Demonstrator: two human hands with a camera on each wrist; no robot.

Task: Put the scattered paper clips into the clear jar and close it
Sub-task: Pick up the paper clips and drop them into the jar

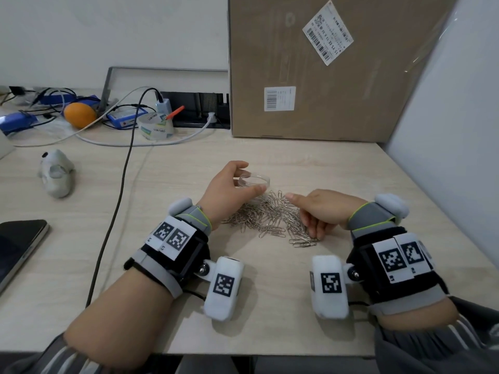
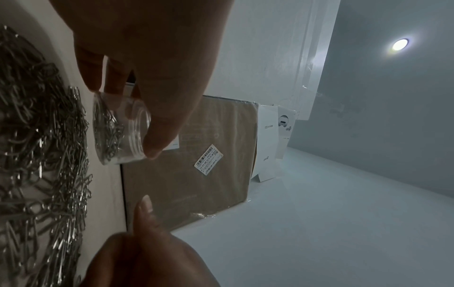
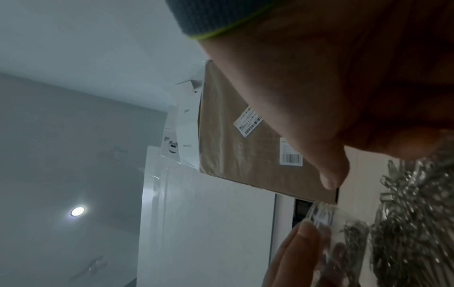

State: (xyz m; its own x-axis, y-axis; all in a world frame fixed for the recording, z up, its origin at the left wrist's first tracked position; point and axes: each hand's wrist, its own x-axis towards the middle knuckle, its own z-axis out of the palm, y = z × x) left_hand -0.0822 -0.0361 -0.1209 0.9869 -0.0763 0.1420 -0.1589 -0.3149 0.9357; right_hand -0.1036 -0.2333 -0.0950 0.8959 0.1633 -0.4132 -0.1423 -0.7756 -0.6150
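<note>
A small clear jar [image 1: 255, 181] stands open-mouthed at the far edge of a heap of silver paper clips [image 1: 266, 218] on the wooden table [image 1: 270, 306]. My left hand [image 1: 249, 176] grips the jar's rim between thumb and fingers. In the left wrist view the jar [image 2: 120, 128] holds some clips. My right hand [image 1: 302, 214] lies over the right side of the heap, fingers bent down with their tips among the clips and the thumb stretched out toward the jar. No lid is in sight. The right wrist view shows the jar [image 3: 343, 233] beside the clips [image 3: 412, 223].
A big cardboard box [image 1: 310, 63] stands just behind the jar. A white panel [image 1: 445, 130] walls the right side. A black cable [image 1: 121, 184] runs down the table's left part, with a grey soft object [image 1: 56, 172], a tape roll [image 1: 156, 125], an orange [image 1: 79, 114] and a dark tablet [image 1: 19, 244].
</note>
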